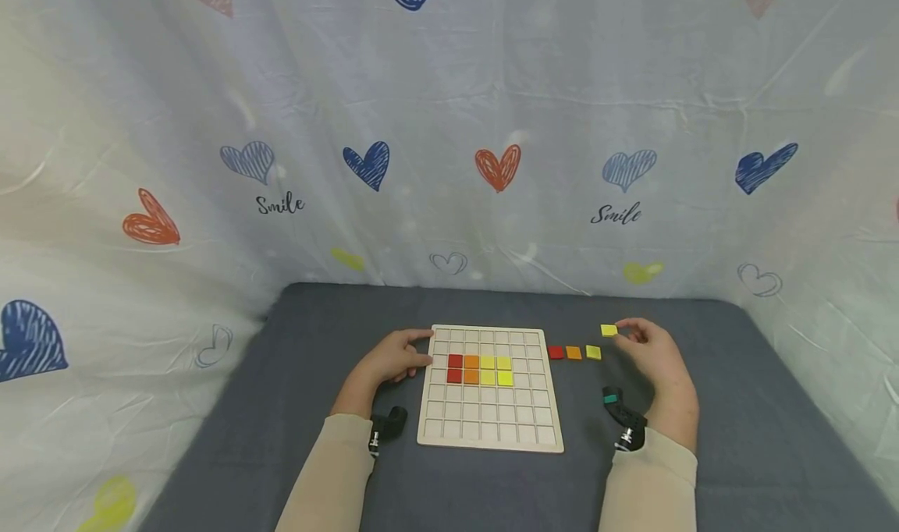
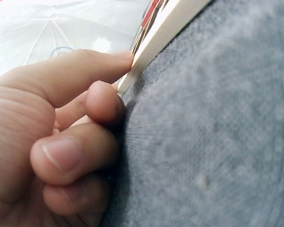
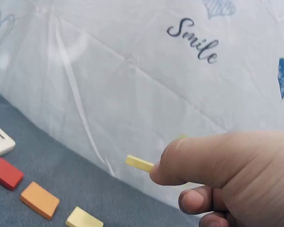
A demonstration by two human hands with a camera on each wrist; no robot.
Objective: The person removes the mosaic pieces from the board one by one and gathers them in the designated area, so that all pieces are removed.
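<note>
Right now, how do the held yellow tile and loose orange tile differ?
The held yellow tile is pinched by the right hand; the loose orange tile lies on grey cloth. In the right wrist view, the held yellow tile shows mostly its edge, the loose orange tile its broad face. Both are flat and off the grid board.

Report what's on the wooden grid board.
On the board sits a two-row block: two red tiles, two orange tiles and four yellow tiles. Whatever lies directly beneath those tiles is covered, as is the gray cloth under the board.
</note>
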